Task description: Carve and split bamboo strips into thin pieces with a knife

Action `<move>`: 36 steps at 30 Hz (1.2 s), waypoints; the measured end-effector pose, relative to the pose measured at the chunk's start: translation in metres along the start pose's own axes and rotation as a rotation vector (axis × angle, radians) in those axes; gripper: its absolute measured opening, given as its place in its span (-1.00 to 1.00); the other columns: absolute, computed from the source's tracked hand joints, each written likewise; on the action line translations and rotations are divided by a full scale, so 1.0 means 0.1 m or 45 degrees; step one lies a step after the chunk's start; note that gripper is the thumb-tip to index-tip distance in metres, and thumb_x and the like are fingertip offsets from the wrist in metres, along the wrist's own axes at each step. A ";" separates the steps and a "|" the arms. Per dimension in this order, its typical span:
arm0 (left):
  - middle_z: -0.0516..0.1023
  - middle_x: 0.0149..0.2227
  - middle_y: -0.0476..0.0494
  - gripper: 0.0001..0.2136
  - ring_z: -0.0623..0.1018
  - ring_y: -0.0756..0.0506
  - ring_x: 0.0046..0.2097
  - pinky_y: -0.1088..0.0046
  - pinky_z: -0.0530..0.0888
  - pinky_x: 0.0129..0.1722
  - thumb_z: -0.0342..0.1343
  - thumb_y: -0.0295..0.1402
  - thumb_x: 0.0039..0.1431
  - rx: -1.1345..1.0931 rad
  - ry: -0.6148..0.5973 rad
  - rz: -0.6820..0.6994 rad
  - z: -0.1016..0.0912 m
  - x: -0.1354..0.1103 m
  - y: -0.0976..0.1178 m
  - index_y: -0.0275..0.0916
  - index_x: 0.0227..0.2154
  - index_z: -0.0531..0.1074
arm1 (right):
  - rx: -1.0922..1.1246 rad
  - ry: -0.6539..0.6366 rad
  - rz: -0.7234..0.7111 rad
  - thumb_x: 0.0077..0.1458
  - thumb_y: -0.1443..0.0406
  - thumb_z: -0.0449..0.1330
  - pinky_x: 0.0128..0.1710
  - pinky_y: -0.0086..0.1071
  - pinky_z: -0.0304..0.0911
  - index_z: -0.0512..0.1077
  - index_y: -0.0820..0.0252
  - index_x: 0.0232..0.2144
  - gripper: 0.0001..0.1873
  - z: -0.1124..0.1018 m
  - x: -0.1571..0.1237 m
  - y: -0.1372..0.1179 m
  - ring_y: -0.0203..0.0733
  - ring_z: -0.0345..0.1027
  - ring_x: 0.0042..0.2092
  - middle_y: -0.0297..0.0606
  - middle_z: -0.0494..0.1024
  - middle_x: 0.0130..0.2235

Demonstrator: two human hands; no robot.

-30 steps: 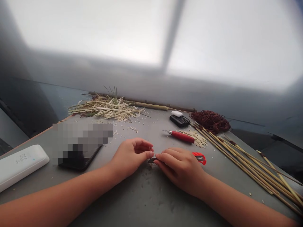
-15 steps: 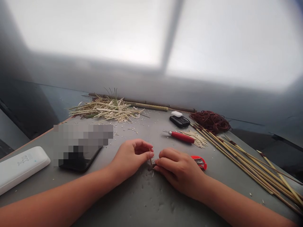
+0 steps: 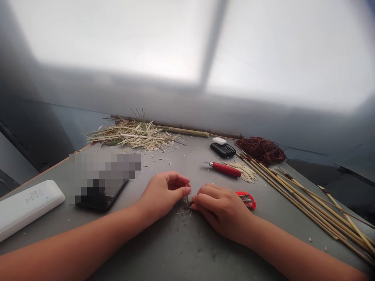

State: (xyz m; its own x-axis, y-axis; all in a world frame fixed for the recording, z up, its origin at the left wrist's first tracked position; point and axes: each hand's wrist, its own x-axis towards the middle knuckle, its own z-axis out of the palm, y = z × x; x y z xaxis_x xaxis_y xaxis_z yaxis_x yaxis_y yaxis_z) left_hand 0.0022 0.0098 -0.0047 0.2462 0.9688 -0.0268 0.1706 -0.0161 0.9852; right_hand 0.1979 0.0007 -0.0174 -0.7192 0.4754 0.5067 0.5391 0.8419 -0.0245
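Note:
Both hands rest on a grey table (image 3: 181,253) near its middle. My left hand (image 3: 164,193) pinches a thin short bamboo sliver (image 3: 186,194) upright between thumb and fingers. My right hand (image 3: 221,208) is closed around a red utility knife (image 3: 247,199); its red end sticks out past the knuckles and the blade end meets the sliver at the table surface. Small shavings (image 3: 183,212) lie under the two hands.
A pile of bamboo shavings (image 3: 131,134) lies at the far left. A red-handled awl (image 3: 224,168), a black case (image 3: 222,149), dark red cord (image 3: 260,149) and several long bamboo sticks (image 3: 307,197) lie right. A phone (image 3: 101,195) and white power bank (image 3: 27,205) lie left.
The knife blade has pushed a little down the sliver and a few more shavings lie under the hands. The hands stay in the same place.

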 end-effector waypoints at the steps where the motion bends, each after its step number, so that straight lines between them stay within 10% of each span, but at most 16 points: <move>1: 0.65 -0.28 -0.12 -0.84 0.62 -0.17 -0.16 0.33 0.50 -0.09 0.27 -0.35 -0.03 -0.001 -0.001 0.000 0.00 0.00 0.00 -0.25 -0.34 0.53 | -0.014 0.025 0.000 0.32 0.31 -0.01 -0.46 -0.42 0.04 0.34 0.18 -0.51 -0.67 0.00 0.00 0.00 -0.27 0.15 -0.45 -0.32 0.37 -0.49; 36: 0.65 -0.28 -0.12 -0.86 0.62 -0.16 -0.15 0.36 0.50 -0.10 0.27 -0.39 -0.04 -0.002 0.002 -0.028 0.01 0.01 0.01 -0.25 -0.36 0.52 | -0.134 0.096 0.036 0.29 0.34 0.00 -0.45 -0.42 0.08 0.33 0.17 -0.48 -0.72 0.02 0.03 -0.01 -0.27 0.20 -0.44 -0.29 0.42 -0.44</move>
State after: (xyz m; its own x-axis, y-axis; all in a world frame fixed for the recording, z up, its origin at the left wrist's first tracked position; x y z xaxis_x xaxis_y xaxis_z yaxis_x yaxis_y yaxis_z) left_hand 0.0032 0.0106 -0.0039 0.2411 0.9693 -0.0482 0.1741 0.0056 0.9847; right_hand 0.1939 0.0015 -0.0170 -0.6701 0.4744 0.5708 0.6044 0.7952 0.0487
